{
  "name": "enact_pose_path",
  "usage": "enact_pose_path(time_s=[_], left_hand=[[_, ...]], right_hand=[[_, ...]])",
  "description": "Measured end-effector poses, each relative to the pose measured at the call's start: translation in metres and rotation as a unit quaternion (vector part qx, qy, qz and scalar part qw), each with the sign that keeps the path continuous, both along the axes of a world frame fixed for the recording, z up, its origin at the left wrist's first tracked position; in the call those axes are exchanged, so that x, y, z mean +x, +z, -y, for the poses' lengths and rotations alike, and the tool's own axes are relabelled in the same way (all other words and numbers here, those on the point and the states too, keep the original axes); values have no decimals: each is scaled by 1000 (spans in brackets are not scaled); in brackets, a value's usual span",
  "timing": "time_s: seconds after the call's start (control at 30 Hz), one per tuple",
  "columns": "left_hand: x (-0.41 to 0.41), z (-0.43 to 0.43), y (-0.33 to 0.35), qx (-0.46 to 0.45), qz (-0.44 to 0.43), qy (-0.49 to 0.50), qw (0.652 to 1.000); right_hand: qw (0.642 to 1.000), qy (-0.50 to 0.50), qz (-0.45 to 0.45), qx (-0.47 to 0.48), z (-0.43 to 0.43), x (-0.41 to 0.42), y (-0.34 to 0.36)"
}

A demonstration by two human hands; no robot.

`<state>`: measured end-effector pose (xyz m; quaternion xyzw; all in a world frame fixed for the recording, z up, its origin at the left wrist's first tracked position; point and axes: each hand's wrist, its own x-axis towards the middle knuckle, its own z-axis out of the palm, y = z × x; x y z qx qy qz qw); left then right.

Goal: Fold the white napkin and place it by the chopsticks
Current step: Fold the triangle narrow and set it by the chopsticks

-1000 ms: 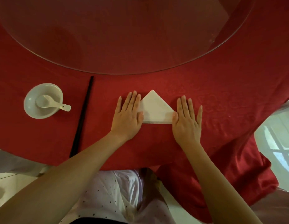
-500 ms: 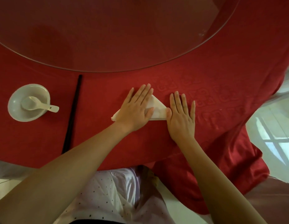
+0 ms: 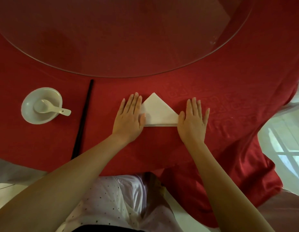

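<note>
The white napkin (image 3: 159,112) lies folded into a triangle on the red tablecloth, its point facing away from me. My left hand (image 3: 130,118) lies flat with fingers together, covering the napkin's left corner. My right hand (image 3: 193,122) lies flat on the cloth, its thumb touching the napkin's right corner. Black chopsticks (image 3: 83,118) lie lengthwise well to the left of the napkin, apart from it.
A white bowl (image 3: 30,114) with a white spoon (image 3: 50,108) in it stands left of the chopsticks. A round glass turntable (image 3: 128,36) fills the far part of the table. The tablecloth (image 3: 229,101) drapes over the near edge by my lap.
My left hand, which half a second ago lay across the middle of the napkin, has slid back to its left corner. The right hand stays at the right corner.
</note>
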<state>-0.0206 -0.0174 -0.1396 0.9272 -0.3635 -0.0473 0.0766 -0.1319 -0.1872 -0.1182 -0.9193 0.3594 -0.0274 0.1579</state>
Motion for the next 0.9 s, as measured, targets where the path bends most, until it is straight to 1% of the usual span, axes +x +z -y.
enact_pose_path(time_s=[0.03,0.07,0.1,0.17,0.2,0.27,0.4,0.53,0.67,0.77,0.83,0.9], left_hand=[[0,0,0,3,1,0,1000],[0,0,-1,7,3,0,1000],[0,0,-1,11,2,-2,1000],[1,-2,-2,11,-4,-8,1000],[1,-2,-2,12,-3,-10,1000],[1,-4,-2,17,8,-15,1000],[1,-3,-2,12,10,-15,1000],[2,-4,-3,10,8,-13,1000],[6,-6,-2,22,-20,-26,999],[9,-10,6,23,-62,-28,997],[8,-11,16,-29,-75,-16,997],[5,-8,27,-109,-84,-1,991]], right_hand=[[999,-8,31,-19,-7,13,5],[998,20,52,-41,-16,29,9],[994,80,57,-55,-27,45,11],[977,207,21,-45,-43,64,8],[971,236,-5,-35,-43,66,2],[971,236,-30,-40,-32,54,-10],[972,218,-38,-76,-13,28,-14],[977,198,-41,-71,-5,19,-15],[983,168,-46,-59,1,9,-12],[980,185,-61,-40,8,7,-9],[980,192,-53,-26,10,8,-4],[982,187,-12,-16,10,5,4]])
